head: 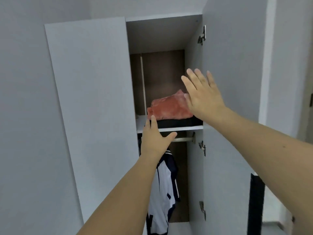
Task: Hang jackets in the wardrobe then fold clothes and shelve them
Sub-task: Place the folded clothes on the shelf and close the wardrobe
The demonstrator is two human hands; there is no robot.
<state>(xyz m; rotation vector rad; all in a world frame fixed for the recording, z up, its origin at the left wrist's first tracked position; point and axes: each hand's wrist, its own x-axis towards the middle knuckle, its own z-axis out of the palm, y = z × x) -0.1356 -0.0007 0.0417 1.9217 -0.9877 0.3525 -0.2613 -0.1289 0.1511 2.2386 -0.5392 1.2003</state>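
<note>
Both hands are flat-fingered and hold nothing, the left hand (155, 138) at the white wardrobe shelf (183, 128), the right hand (202, 95) beside the folded fuzzy pink garment (167, 109).

Folded pink fleece garment (169, 108) lying atop folded black garment (177, 122) on wardrobe shelf (183, 128); white-and-navy jacket (165, 189) hanging below from rail (183, 139).

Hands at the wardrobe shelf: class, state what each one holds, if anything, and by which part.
Nothing is held. The left hand lies open at the shelf edge, fingertips by the pink cloth; the right hand is open, fingers spread.
</note>
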